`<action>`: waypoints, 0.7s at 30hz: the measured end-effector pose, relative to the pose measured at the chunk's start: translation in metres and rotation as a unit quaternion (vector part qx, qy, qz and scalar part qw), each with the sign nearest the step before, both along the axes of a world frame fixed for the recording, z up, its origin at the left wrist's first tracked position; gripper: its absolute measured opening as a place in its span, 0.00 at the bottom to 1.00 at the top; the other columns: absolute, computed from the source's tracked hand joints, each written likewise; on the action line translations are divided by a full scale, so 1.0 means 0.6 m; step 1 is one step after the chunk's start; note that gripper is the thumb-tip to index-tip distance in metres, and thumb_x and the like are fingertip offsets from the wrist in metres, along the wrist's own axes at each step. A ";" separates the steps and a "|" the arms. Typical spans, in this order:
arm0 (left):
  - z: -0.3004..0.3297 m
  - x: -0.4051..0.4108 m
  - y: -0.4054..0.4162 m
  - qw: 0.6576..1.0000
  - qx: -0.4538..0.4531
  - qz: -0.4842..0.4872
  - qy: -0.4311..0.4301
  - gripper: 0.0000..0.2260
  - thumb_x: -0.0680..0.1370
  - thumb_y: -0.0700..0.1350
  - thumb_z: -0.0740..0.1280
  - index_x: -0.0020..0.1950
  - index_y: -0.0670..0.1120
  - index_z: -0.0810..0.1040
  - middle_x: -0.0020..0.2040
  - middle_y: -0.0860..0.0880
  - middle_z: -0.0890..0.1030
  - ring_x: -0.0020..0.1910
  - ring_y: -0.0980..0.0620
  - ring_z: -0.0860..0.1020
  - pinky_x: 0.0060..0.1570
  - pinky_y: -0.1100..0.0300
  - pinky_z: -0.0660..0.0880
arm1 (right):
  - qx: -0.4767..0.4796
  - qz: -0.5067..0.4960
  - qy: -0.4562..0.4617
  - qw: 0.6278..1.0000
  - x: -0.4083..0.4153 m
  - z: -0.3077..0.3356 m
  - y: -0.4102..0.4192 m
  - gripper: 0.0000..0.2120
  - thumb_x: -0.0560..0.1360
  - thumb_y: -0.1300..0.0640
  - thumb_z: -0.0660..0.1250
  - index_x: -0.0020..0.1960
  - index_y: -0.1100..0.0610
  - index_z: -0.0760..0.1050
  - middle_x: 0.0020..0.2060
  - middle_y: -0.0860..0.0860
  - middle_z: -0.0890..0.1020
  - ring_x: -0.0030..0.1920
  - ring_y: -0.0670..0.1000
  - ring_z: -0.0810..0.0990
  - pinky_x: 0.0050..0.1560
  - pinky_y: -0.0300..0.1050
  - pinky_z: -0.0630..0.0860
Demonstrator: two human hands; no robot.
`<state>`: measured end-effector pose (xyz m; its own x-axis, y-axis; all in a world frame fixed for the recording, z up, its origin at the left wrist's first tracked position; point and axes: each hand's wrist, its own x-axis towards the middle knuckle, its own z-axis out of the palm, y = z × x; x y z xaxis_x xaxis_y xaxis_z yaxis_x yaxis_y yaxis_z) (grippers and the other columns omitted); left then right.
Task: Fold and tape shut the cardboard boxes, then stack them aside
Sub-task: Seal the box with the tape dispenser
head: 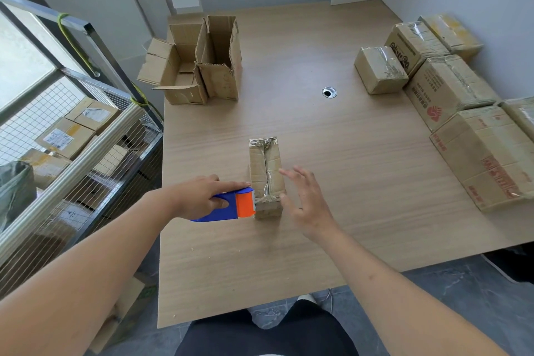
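Left hand (199,196) grips a blue & orange tape dispenser (231,206), index finger stretched along its top; the orange cutter end touches the near left corner of a small cardboard box (267,176). That box sits on the counter (318,153) btwn both hands, flaps shut, clear tape along its top seam. Right hand (306,199) is open, fingers spread, just beside the box's right side, not gripping it. Far beyond the left hand, two open boxes (199,66) stand w/ flaps up. Well right of the right hand, a group of taped boxes (445,95) lies along the counter edge.
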<state>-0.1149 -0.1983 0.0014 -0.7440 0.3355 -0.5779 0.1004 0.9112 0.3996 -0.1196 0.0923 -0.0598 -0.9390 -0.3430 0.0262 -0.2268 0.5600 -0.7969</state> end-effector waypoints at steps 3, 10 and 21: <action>-0.004 0.001 0.001 1.000 0.013 0.009 -0.002 0.29 0.85 0.50 0.60 0.72 0.81 0.51 0.54 0.54 0.71 0.56 0.50 0.71 0.62 0.49 0.69 | 0.138 0.131 0.132 0.973 -0.014 -0.012 -0.020 0.32 0.80 0.44 0.68 0.80 0.41 0.61 0.82 0.45 0.58 0.81 0.49 0.57 0.74 0.48 0.65; -0.017 0.027 -0.014 0.995 0.077 0.053 -0.031 0.29 0.85 0.49 0.62 0.73 0.79 0.54 0.56 0.57 0.72 0.56 0.53 0.72 0.60 0.53 0.69 | 0.127 0.149 0.257 0.946 -0.017 -0.065 -0.034 0.21 0.86 0.57 0.53 0.76 0.54 0.72 0.76 0.52 0.70 0.79 0.55 0.64 0.70 0.50 0.74; -0.005 0.049 -0.098 0.993 0.056 0.068 -0.082 0.26 0.86 0.52 0.60 0.73 0.80 0.56 0.59 0.57 0.72 0.58 0.56 0.72 0.61 0.55 0.69 | 0.124 0.160 0.281 0.938 -0.026 -0.071 -0.031 0.22 0.88 0.53 0.47 0.75 0.56 0.73 0.75 0.55 0.72 0.78 0.58 0.65 0.69 0.52 0.75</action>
<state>-0.0853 -0.2574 -0.0017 -0.6857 0.3073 -0.6598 -0.0951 0.8609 0.4998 -0.1353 0.0735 -0.1024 -0.6492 -0.6651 0.3690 -0.7597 0.5440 -0.3562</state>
